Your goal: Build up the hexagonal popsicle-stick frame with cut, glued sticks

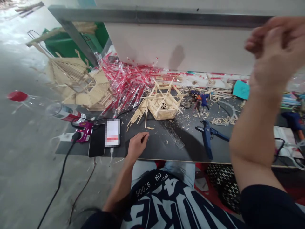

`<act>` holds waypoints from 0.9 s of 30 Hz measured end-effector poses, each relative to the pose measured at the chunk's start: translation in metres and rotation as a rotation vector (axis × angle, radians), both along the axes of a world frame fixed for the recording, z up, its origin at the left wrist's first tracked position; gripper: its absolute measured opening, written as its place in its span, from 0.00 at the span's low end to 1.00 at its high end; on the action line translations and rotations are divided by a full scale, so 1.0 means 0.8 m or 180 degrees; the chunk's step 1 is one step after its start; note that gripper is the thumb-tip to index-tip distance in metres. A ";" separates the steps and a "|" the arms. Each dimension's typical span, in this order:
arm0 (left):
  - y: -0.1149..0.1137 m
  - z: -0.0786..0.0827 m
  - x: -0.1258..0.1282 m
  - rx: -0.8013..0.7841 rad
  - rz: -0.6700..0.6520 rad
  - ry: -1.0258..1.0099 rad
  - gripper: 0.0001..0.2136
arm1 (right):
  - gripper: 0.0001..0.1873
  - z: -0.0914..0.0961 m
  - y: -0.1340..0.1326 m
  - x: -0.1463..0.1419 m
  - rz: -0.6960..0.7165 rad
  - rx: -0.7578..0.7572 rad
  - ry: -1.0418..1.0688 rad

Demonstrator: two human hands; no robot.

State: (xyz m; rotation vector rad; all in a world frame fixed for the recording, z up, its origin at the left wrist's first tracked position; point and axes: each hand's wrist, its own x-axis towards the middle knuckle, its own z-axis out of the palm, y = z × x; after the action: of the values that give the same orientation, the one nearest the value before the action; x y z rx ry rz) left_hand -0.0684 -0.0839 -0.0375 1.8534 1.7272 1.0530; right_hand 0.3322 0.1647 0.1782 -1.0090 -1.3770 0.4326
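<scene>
My left hand (137,144) rests on the dark board (164,148) near its front edge, fingers curled in a loose pinch with the tips touching; what lies between them I cannot make out. Just beyond it lie loose wooden sticks (138,116) and a small hexagonal stick model (164,105). My right hand (276,47) is raised high at the right, close to the camera and smeared by motion, fingers bent inward, nothing visible in it.
Two phones (105,138) and a purple charger (84,130) with cables lie at the board's left. Blue cutters (208,135), a clear ruler (173,135) and a blue glue gun (203,99) lie to the right. Red-striped plastic wrappers (126,79) and larger stick structures (76,82) pile up behind.
</scene>
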 end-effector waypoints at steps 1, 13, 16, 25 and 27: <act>0.001 0.000 0.000 0.0008 -0.0002 0.0008 0.12 | 0.09 -0.003 0.020 -0.023 -0.0178 0.0058 0.0105; 0.001 -0.001 -0.001 0.0102 0.0016 -0.0004 0.13 | 0.10 -0.139 0.077 -0.097 -0.0661 -0.1914 -0.0703; 0.001 -0.001 -0.002 0.0056 -0.0021 0.0026 0.13 | 0.09 -0.153 0.055 -0.079 -0.0481 -0.1654 -0.1425; 0.001 -0.003 -0.002 0.0061 -0.0147 0.0055 0.13 | 0.10 -0.190 -0.042 -0.063 -0.0665 -0.1190 -0.0974; 0.001 -0.004 -0.002 0.0038 -0.0143 0.0065 0.13 | 0.02 -0.199 -0.057 -0.063 -0.0633 -0.1506 -0.0853</act>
State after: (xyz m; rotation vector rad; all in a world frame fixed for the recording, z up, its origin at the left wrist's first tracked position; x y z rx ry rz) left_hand -0.0700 -0.0832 -0.0410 1.9076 1.6860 1.0325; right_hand 0.2819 0.1188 0.0190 -1.6250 -1.4228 0.4987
